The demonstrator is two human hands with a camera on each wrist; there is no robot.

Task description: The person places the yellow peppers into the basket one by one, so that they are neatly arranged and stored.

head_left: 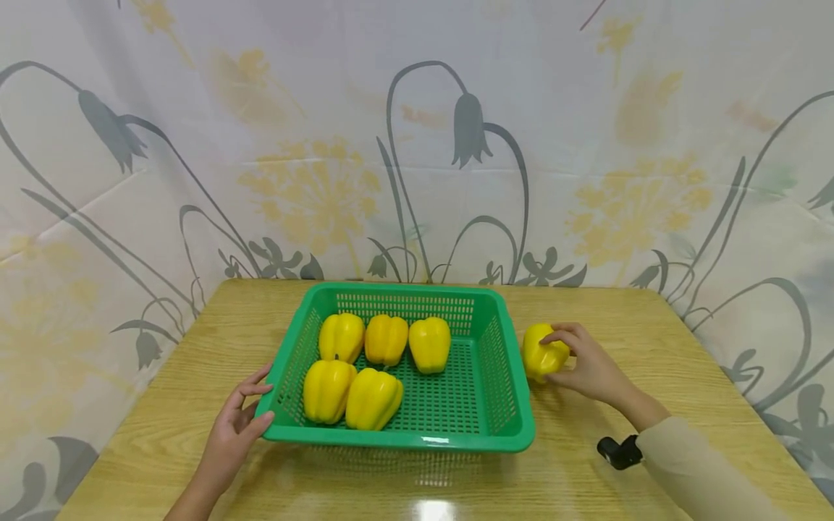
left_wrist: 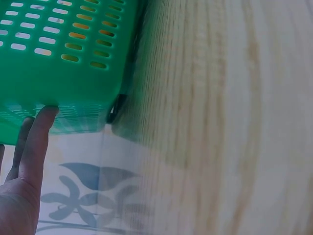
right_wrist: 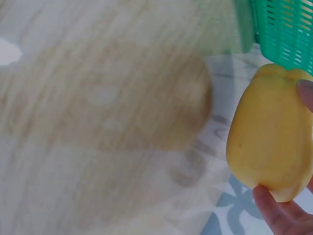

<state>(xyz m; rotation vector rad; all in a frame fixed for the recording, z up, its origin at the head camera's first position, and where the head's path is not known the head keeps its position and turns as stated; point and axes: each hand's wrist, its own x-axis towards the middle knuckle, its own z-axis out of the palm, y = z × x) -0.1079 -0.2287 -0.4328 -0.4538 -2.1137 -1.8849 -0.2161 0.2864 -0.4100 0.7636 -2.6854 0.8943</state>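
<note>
A green plastic basket (head_left: pixel 449 438) with slotted walls stands on the wooden table. Inside it, several yellow bell peppers (head_left: pixel 430 344) are grouped toward the left and back. My left hand (head_left: pixel 229 427) touches the basket's left side near the front corner; in the left wrist view its fingers (left_wrist: pixel 38 142) are stretched out against the wall. To the right of the basket, my right hand (head_left: pixel 589 369) grips another yellow bell pepper (head_left: pixel 539 353) between thumb and fingers. In the right wrist view, fingertips press both ends of this held pepper (right_wrist: pixel 269 137).
The wooden table (head_left: pixel 580 485) reaches back to a flower-printed cloth (head_left: pixel 417 210). A small black device (head_left: pixel 619 453) is at the right sleeve's cuff (head_left: pixel 664 441). Bare mesh floor shows in the right part of the basket.
</note>
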